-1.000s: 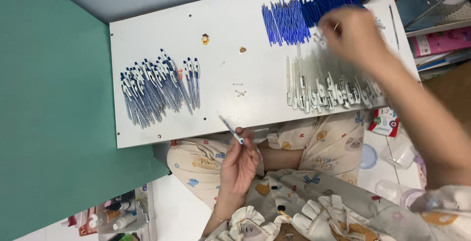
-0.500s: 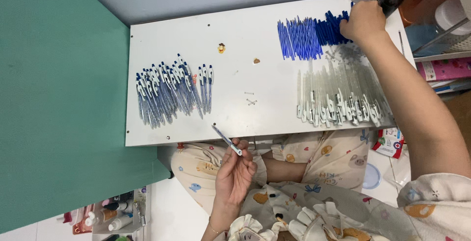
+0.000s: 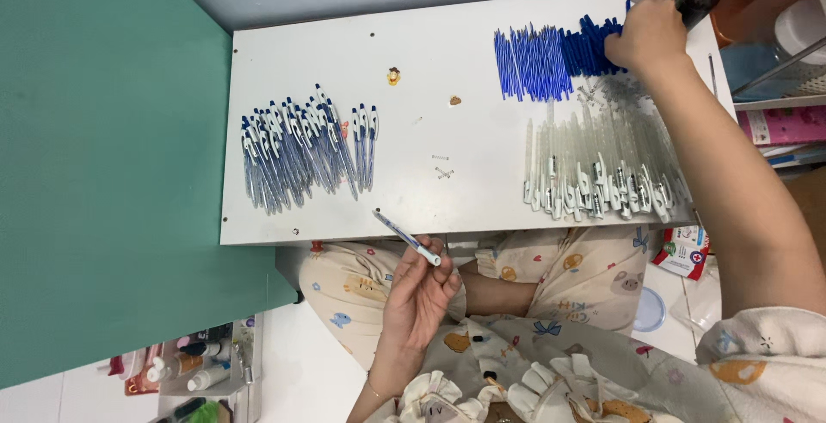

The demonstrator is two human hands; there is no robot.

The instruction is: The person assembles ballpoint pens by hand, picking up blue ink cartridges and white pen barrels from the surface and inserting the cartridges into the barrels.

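Blue-and-white pen (image 3: pixel 406 238) pinched in left hand (image 3: pixel 419 294), seemingly assembled

From my remote station I note the clothing first: a cream, pyjama-like garment printed with small cartoon animals, bows and flowers. The short sleeves end in white ruffled cuffs. Both forearms are bare. The left hand (image 3: pixel 419 296) has a thin bracelet at the wrist; the right hand (image 3: pixel 647 37) has nothing on it.
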